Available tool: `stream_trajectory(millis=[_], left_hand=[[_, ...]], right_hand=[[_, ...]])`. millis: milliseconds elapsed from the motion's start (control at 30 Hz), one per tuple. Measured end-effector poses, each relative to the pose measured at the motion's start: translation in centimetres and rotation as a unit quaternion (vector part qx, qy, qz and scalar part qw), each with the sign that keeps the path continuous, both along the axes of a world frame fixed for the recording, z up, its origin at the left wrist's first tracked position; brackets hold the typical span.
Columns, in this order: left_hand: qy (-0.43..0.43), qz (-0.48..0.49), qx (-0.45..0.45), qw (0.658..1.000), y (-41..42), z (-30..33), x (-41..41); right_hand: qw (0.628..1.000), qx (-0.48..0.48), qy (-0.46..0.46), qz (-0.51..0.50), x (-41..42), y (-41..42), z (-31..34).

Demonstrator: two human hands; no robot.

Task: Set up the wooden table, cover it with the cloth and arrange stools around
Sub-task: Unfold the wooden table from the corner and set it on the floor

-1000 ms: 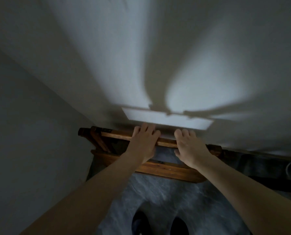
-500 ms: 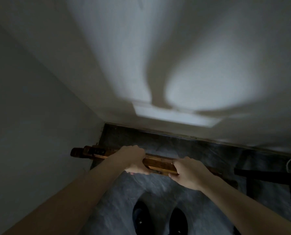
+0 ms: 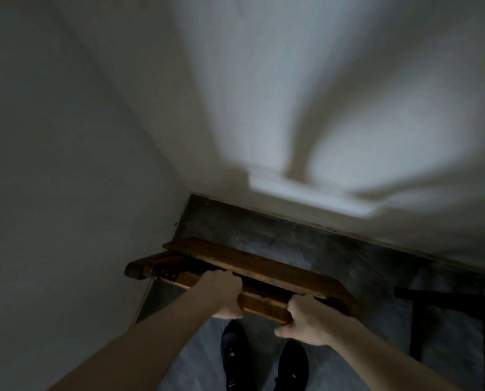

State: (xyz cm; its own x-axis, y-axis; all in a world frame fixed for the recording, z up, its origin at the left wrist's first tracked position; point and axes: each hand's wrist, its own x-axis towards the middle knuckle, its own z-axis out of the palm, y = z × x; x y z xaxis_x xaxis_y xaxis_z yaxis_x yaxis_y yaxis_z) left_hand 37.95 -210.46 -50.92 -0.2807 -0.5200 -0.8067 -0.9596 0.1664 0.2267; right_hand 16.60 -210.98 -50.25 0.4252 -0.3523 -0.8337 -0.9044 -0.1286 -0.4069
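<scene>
both hands grip folded table [image 3: 263, 268]: left hand [image 3: 224, 292], right hand [image 3: 306, 320]. wall [image 3: 66, 165] close on left, dark frame [image 3: 433, 306] at right, shoes [image 3: 235, 354] below.

Left hand [image 3: 223, 292] and right hand [image 3: 306, 320] clasp folded wooden table [image 3: 263, 266] above grey floor [image 3: 292, 241], near wall corner.

A second ago the table [image 3: 252, 273] leaned against the wall with both palms flat on its top edge. Now it has come away from the wall, tipped so a broad wooden face shows, and the left hand [image 3: 224, 294] and right hand [image 3: 310, 320] have curled round its near edge
</scene>
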Motion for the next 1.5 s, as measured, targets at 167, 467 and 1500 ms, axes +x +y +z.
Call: stream_trajectory(millis=[167,467,1500], left_hand=[[-0.013,0.021,0.031,0.999,3.9,-0.2,-0.4],[0.011,0.16,0.006,0.987,10.6,0.6,-2.5],[-0.028,0.627,-0.046,0.777,46.7,-0.4,-2.6]], right_hand=[[0.999,0.029,-0.004,0.028,-0.1,3.2,0.2],[0.99,-0.087,0.011,0.111,-1.5,6.3,1.3],[0.757,-0.269,-0.096,0.587,13.1,27.8,1.3]])
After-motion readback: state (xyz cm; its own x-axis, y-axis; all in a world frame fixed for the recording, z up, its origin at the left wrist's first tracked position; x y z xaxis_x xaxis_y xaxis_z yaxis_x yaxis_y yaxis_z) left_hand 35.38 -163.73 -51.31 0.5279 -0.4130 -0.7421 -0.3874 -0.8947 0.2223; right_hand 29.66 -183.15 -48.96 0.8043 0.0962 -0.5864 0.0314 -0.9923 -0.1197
